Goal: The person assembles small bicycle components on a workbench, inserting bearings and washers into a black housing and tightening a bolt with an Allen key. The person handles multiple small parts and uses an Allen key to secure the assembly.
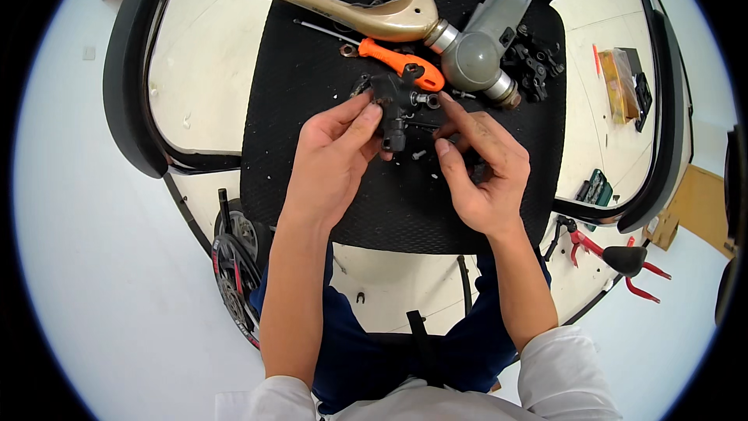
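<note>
My left hand (331, 152) pinches a black brake caliper (393, 97) between thumb and fingers, above a black mesh chair seat (358, 218). A small silver bolt (423, 99) sticks out of the caliper's right side. My right hand (491, 164) is just to the right, its fingers curled around a thin dark rod (422, 125) that looks like a hex key and points toward the caliper. The rod's right end is hidden in the fingers. Right behind the caliper lies an orange-handled screwdriver (397, 61). A loose silver bolt (419, 154) rests on the seat between my hands.
At the seat's back lie a gold bicycle fork (389, 19), a grey frame piece (471, 62) and several black parts (534, 66). Chair armrests (128, 70) rise at both sides. On the floor are a wheel (234, 281) at left and a red frame with saddle (623, 260) at right.
</note>
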{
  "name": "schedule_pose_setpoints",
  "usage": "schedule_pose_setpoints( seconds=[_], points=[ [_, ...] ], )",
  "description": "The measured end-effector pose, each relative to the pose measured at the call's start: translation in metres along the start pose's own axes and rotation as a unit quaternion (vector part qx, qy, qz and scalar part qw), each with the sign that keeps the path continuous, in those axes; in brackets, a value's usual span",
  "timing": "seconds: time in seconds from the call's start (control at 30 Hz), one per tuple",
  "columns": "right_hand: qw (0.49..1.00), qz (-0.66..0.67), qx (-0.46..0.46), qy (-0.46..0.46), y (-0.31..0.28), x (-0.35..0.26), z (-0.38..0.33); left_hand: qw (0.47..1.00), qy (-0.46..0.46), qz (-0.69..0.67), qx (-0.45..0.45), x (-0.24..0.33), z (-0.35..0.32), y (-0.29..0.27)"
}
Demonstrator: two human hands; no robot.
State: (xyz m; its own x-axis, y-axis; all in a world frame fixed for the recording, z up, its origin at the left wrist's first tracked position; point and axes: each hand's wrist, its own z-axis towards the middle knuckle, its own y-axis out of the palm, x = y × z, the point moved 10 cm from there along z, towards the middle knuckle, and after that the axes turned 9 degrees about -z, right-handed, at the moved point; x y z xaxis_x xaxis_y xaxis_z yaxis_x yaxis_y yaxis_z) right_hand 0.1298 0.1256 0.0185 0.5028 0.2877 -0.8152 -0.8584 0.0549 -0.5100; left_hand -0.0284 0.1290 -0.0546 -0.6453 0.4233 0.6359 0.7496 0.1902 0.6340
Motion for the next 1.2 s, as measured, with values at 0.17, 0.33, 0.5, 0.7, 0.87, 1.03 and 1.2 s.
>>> schedule_pose_setpoints(
  seconds=[0.17,0.33,0.5,0.7,0.87,1.03,1.2],
  points=[
    [0.999,-0.023,0.007,-0.023,-0.001,-0.004,0.0,1.0,-0.009,-0.001,-0.01,-0.008,-0.001,0.003],
    [0.999,-0.039,0.001,-0.033,0.003,-0.003,-0.002,0.999,-0.023,0.022,-0.014,-0.014,0.0,0.004],
    [0.999,-0.023,-0.015,-0.022,0.004,0.001,0.0,0.999,-0.03,0.022,-0.032,-0.014,-0.001,0.003],
    [1.0,0.018,0.019,-0.013,-0.004,0.004,0.005,0.999,0.005,0.034,-0.023,-0.005,-0.002,0.005],
    [1.0,0.012,-0.009,-0.012,0.001,0.007,0.001,0.997,0.005,0.076,0.0,-0.009,-0.001,0.002],
    [0.999,0.054,-0.001,-0.006,0.001,0.01,0.003,0.997,0.01,0.074,-0.028,-0.007,-0.002,0.004],
    [0.99,0.1,-0.071,0.063,0.017,0.019,0.004,0.999,0.012,0.029,-0.008,-0.002,0.001,0.003]
  ],
)
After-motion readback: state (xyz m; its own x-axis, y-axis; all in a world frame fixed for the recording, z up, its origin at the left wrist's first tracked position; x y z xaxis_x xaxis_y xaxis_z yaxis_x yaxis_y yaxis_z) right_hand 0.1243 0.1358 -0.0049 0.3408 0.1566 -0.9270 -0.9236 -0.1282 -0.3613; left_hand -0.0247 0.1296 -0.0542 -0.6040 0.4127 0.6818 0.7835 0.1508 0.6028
